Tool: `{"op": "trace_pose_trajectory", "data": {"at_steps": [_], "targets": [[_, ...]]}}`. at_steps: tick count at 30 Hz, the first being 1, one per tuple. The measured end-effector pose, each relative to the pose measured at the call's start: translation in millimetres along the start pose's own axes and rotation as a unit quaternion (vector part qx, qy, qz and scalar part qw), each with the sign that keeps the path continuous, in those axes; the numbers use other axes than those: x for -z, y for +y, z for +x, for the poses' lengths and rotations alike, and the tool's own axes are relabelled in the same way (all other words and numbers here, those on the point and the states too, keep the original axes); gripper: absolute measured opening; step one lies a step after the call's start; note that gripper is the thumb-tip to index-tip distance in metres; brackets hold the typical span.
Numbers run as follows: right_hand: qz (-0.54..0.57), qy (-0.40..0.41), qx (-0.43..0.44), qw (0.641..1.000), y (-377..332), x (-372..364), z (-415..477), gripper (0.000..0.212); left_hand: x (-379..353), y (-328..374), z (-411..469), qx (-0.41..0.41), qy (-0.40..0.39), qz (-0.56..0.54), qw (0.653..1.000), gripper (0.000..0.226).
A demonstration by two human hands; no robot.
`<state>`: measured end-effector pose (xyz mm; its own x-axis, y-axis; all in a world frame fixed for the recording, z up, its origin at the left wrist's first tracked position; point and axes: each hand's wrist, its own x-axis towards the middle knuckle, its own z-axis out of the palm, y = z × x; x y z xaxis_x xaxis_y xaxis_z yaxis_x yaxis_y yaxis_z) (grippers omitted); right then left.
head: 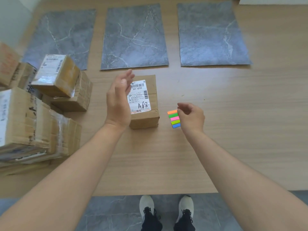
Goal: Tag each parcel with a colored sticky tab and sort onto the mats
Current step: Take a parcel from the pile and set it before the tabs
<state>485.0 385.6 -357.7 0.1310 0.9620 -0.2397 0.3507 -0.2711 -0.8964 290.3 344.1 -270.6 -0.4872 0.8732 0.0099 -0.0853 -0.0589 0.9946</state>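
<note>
Right hand [190,117] nearest, fingers curled over sticky tabs [173,119]; I cannot tell if it pinches one. Parcel [144,100] on counter at its 9 o'clock, long axis 12–6. Left hand [119,99] spread beside it. Mats [135,35] at 12.

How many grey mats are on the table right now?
3. Left mat, its near corner behind the parcel stack; middle mat, beyond the labelled parcel; right mat, far right. None looks hidden.
</note>
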Motion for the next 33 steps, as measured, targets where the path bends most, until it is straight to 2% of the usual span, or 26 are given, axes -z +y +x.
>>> {"op": "trace_pose_trajectory", "data": {"at_steps": [3,6,9,11,15,18,24,27,29,33], "targets": [[-0.151,-0.073,0.104,0.980,16,2,11,0.031,-33,3,3,0.066,-0.053,-0.036,0.996,0.056],[-0.287,-0.145,0.261,0.910,39,-6,20,0.034,-61,-7,0,0.127,-0.085,-0.067,0.986,0.064],[-0.343,-0.113,0.346,0.866,59,-1,23,0.024,-81,-21,-10,0.154,-0.112,-0.064,0.980,0.065],[-0.329,-0.081,0.361,0.869,67,9,22,0.019,-89,-30,-17,0.163,-0.125,-0.061,0.977,0.063],[-0.321,-0.060,0.287,0.901,68,31,28,0.005,-105,-48,-25,0.181,-0.146,-0.040,0.972,0.065],[-0.332,-0.078,0.214,0.915,64,39,36,0.017,-118,-58,-31,0.202,-0.137,-0.010,0.970,0.057],[-0.259,-0.058,0.154,0.952,66,37,54,0.018,-128,-89,-44,0.277,0.000,0.094,0.956,0.044],[-0.240,-0.064,0.104,0.963,61,36,61,0.020,-131,-97,-48,0.322,0.054,0.062,0.943,0.023],[-0.230,-0.077,0.063,0.968,56,36,65,0.021,-131,-101,-49,0.324,0.068,0.066,0.941,0.018],[-0.210,-0.093,-0.019,0.973,49,36,71,0.015,-132,-108,-50,0.327,0.074,0.082,0.939,0.023]]}}
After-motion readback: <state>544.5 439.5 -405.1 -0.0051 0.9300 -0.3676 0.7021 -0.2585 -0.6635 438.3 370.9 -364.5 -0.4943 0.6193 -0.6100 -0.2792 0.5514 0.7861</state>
